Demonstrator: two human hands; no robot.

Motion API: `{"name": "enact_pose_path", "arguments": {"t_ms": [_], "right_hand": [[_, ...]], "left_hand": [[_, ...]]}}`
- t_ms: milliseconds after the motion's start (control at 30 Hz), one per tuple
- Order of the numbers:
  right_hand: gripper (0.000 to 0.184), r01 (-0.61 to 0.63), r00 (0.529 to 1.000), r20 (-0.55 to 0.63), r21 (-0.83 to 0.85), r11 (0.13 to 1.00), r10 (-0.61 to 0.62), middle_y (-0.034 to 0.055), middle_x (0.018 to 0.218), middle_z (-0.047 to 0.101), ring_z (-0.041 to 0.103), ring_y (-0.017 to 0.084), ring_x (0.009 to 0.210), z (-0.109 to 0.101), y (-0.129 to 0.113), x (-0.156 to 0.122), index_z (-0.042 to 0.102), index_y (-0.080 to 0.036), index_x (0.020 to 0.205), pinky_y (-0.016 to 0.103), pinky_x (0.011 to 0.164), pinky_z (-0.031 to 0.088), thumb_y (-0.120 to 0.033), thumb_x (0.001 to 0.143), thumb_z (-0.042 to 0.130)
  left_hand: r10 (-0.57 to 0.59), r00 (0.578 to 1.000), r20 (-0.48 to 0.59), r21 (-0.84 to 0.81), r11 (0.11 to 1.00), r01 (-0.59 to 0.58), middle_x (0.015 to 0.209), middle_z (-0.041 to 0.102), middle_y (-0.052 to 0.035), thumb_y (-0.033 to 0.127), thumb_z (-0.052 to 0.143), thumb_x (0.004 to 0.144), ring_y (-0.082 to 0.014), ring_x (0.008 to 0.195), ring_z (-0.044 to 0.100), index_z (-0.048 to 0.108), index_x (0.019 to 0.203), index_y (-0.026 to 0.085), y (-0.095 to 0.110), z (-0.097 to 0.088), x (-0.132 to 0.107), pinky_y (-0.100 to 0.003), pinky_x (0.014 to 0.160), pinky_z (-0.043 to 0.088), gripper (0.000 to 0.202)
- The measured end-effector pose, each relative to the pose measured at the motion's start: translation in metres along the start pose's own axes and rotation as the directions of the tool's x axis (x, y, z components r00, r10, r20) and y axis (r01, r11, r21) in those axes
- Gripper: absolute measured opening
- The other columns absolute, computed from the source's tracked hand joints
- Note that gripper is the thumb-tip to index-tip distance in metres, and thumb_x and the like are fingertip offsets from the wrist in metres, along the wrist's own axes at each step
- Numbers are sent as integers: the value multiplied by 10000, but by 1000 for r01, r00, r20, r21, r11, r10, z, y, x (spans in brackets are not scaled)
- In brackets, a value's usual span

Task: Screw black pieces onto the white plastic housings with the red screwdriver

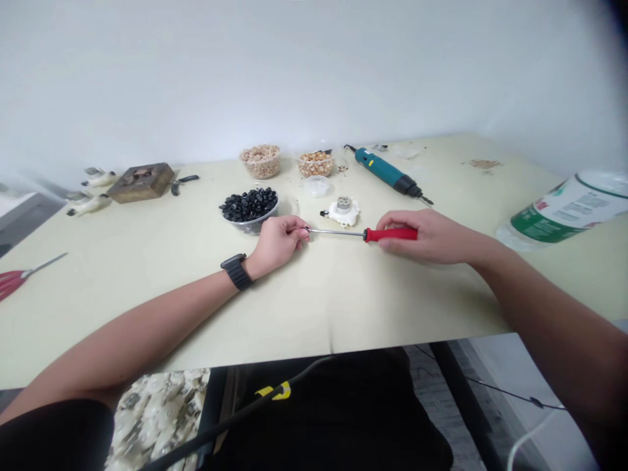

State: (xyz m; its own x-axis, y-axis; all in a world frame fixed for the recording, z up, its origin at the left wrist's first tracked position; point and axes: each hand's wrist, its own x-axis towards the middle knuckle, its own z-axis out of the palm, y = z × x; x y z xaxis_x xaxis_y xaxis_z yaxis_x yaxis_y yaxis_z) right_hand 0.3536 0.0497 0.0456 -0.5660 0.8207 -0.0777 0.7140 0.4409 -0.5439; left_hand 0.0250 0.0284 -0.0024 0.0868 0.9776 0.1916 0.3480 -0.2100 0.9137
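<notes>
My right hand (417, 237) is wrapped round the red handle of a screwdriver (391, 235), its metal shaft pointing left, level above the table. At the shaft's tip, the thumb and fingers of my left hand (282, 242) pinch together around a small dark piece, too small to name. Just behind my left hand stands a clear tub of shiny black pieces (249, 207). Beyond the shaft lies a white plastic part with a round grey metal piece on top (344, 211), a small black bit at its left side.
Two tubs of small pieces, pinkish (261, 161) and orange-brown (315, 163), stand near the wall. A teal electric screwdriver (387, 171) lies right of them. A large bottle (564, 208) is at right; a metal block (141, 182) and red-handled tool (17, 281) are at left.
</notes>
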Motion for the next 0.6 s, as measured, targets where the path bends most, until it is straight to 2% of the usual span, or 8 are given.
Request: {"name": "enact_pose_path", "arguments": {"t_ms": [100, 233, 433, 533, 600], "right_hand": [[436, 2, 999, -34, 32, 999, -1, -2, 846, 689, 595, 200, 701, 1, -2, -1, 647, -263, 1035, 327, 631, 399, -600, 815, 814], [368, 1, 999, -52, 56, 998, 2, -2, 791, 662, 564, 188, 670, 0, -2, -1, 689, -261, 994, 326, 619, 384, -603, 872, 749], [450, 15, 999, -52, 20, 1000, -14, 12, 794, 674, 550, 193, 677, -1, -2, 0, 765, -270, 1024, 330, 635, 392, -680, 988, 583], [447, 24, 998, -58, 10, 1000, -23, 17, 841, 698, 593, 208, 708, -1, -3, -1, 738, -259, 1032, 334, 646, 409, -682, 889, 717], [453, 38, 997, -68, 16, 999, -37, 16, 893, 716, 620, 216, 738, -1, -3, -2, 703, -260, 1040, 336, 659, 427, -631, 805, 816]], "left_hand": [[-3, 1000, -9, -6, 1000, 3, 717, 759, -52, 146, 643, 888, -98, 527, 573, 729, 798, 130, -1, 0, 0, -218, 538, 471, 126], [-17, 1000, -15, -18, 1000, 16, 718, 760, -53, 139, 635, 890, -97, 520, 570, 725, 798, 134, -2, 0, 1, -218, 532, 473, 129], [5, 1000, 0, 3, 1000, -5, 726, 761, -55, 155, 648, 894, -103, 533, 576, 725, 793, 139, -2, 0, 1, -226, 546, 483, 128], [3, 1000, 8, 4, 1000, -3, 733, 764, -53, 158, 653, 889, -105, 539, 583, 725, 802, 140, -2, -1, 1, -227, 550, 487, 115], [8, 1000, 13, 10, 1000, -9, 738, 767, -54, 163, 655, 888, -105, 541, 584, 730, 806, 140, -2, -1, 1, -227, 554, 492, 114]]}}
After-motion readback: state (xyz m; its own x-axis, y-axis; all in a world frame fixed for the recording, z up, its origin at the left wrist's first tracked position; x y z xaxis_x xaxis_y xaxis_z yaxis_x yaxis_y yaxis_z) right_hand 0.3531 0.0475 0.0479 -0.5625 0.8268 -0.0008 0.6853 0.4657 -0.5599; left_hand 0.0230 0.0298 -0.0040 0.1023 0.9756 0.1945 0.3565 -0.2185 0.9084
